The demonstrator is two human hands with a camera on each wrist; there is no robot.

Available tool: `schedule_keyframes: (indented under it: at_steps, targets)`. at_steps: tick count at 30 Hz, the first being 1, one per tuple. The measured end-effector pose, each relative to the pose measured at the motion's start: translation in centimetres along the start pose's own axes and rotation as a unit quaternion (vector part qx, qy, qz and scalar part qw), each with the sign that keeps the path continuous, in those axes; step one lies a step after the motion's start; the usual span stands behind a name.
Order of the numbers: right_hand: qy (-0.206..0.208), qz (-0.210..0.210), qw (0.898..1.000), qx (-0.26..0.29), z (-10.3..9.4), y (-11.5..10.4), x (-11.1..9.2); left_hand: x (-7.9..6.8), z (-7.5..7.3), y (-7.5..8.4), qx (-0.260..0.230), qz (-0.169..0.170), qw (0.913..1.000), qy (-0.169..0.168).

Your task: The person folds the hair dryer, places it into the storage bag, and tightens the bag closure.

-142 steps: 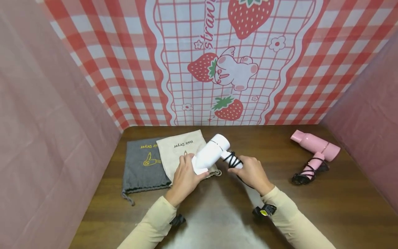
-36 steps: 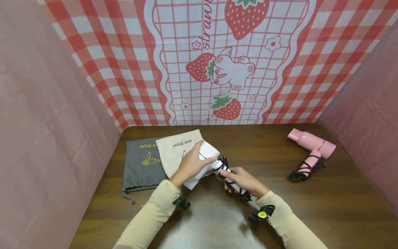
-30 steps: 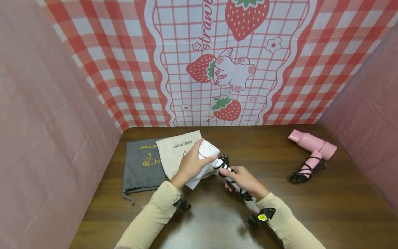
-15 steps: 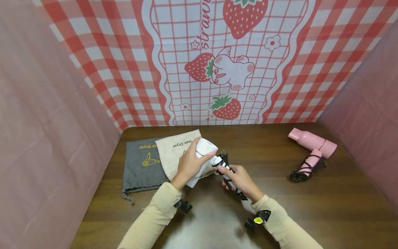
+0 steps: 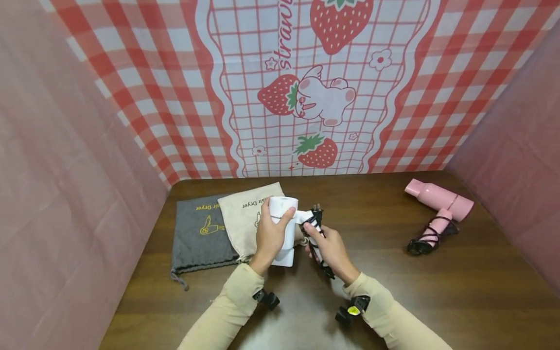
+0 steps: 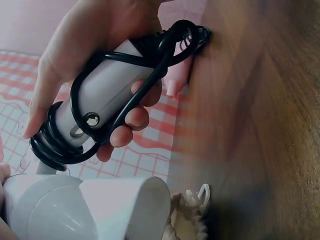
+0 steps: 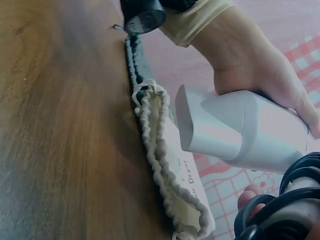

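Observation:
A white hair dryer [image 5: 286, 238] is held above the table by both hands, its flattened nozzle [image 7: 210, 125] pointing toward the person. My left hand [image 5: 271, 236] grips the barrel, thumb across its far end. Around the handle [image 6: 102, 90], wound with black cord, the fingers of my right hand [image 5: 330, 245] are curled. The plug [image 5: 317, 210] pokes up beside the top of the handle. Behind and left of the dryer lies a cream drawstring bag [image 5: 240, 218] printed "Hair Dryer"; the dryer and left hand cover part of it.
A grey drawstring bag [image 5: 199, 248] lies partly under the cream one, at the left of the wooden table [image 5: 376, 291]. On the right rests a pink hair dryer [image 5: 439, 199] with its cord wound round the handle. A checked strawberry cloth [image 5: 319, 97] hangs behind the table.
Over the last seconds the left hand shifted from the nozzle end to the barrel, and the nozzle swung toward the person. Most recently the barrel has turned more upright in view; the right hand moved left.

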State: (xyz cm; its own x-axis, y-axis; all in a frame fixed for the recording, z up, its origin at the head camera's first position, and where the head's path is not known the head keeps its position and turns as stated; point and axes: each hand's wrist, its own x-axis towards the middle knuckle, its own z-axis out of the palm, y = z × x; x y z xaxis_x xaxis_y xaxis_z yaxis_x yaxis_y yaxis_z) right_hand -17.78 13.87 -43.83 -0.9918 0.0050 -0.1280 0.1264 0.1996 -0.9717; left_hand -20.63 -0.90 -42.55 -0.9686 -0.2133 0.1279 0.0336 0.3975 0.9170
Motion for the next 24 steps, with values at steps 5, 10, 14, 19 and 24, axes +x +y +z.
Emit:
schedule_keyframes:
  at_steps: [5, 10, 14, 19, 24]
  targets:
    - [0.02, -0.001, 1.0, -0.013, -0.02, -0.11, 0.09, -0.05, 0.24, -0.03, -0.006, -0.004, 0.9999, 0.012]
    - [0.046, -0.011, 0.998, -0.035, 0.18, 0.03, 0.04, -0.17, 0.31, -0.11, -0.009, -0.012, 0.9997, 0.019]
    - [0.053, -0.014, 0.998, -0.033, 0.35, -0.08, -0.09, -0.18, 0.15, -0.02, -0.01, -0.014, 0.9997, 0.018]
    - [0.059, -0.019, 0.997, -0.037, 0.42, -0.17, -0.08, -0.19, 0.08, 0.07, -0.018, -0.017, 0.9995, 0.021]
    - [0.064, -0.02, 0.997, -0.04, 0.41, -0.29, -0.11, -0.16, 0.17, 0.26, -0.022, -0.023, 0.9991, 0.026]
